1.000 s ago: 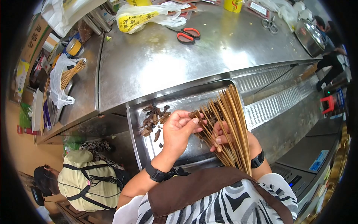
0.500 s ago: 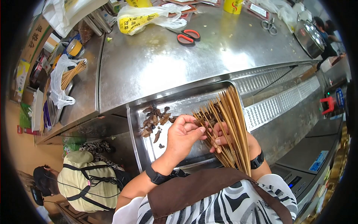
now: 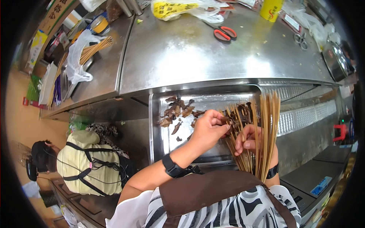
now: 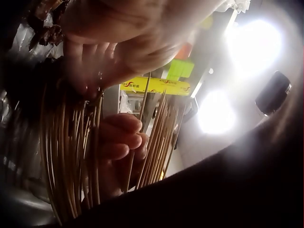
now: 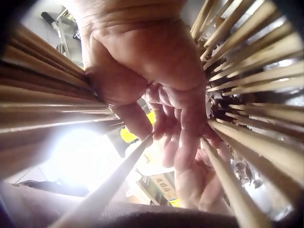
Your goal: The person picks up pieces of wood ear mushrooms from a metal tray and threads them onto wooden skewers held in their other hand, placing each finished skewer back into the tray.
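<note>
- Left fingertips of the left hand (image 3: 208,131) pinch a half-hidden dark piece (image 3: 225,121).
- Right hand (image 3: 248,141), partly screened, grips skewers (image 3: 269,127).
- Scraps (image 3: 175,110) lie near the tray's (image 3: 151,127) far-left corner.

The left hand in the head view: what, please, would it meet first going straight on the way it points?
Likely the dark brown, crinkled pieces on the thin tan wooden skewers, just beyond the left hand, though depth is unclear.
</note>
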Demonstrator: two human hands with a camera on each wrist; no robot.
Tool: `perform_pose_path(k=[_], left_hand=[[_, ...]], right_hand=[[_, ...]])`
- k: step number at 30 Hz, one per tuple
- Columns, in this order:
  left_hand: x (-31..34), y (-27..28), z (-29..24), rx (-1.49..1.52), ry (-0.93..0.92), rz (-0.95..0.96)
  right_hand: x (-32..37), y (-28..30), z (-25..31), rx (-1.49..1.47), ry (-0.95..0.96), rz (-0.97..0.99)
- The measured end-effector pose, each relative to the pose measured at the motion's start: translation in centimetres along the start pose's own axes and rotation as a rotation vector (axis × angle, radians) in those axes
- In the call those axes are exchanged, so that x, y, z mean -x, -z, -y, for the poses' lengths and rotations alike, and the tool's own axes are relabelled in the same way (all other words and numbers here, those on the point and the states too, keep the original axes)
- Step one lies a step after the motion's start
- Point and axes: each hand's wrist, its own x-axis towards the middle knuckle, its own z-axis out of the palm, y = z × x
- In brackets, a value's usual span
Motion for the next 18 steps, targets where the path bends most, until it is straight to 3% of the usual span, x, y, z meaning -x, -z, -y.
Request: perform_pose_path(k=[6, 8, 10, 14, 15, 18], left_hand=[[0.8, 1.0, -0.9, -0.282, -0.094, -0.071], [1.9, 2.6, -2.7, -0.814, -0.286, -0.254], [2.3, 5.2, -3.7, -1.069, -0.445, -0.443], [2.5, 9.0, -5.2, -1.343, -0.228, -0.558], [2.2, 9.5, -5.0, -1.360, -0.259, -0.576], [0.9, 9.8, -4.6, -1.438, -0.113, -0.525]], right_hand=[[-0.4, 0.4, 0.2, -0.004, -0.094, 0.048], [-0.3, 0.6, 0.0, 0.034, -0.039, 0.046], [-0.3, 0.6, 0.2, 0.041, -0.044, 0.050], [-0.4, 0.8, -0.2, -0.053, -0.043, 0.070], [-0.5, 0.9, -0.3, -0.061, -0.055, 0.083], [-0.4, 1.1, -0.3, -0.099, -0.061, 0.083]])
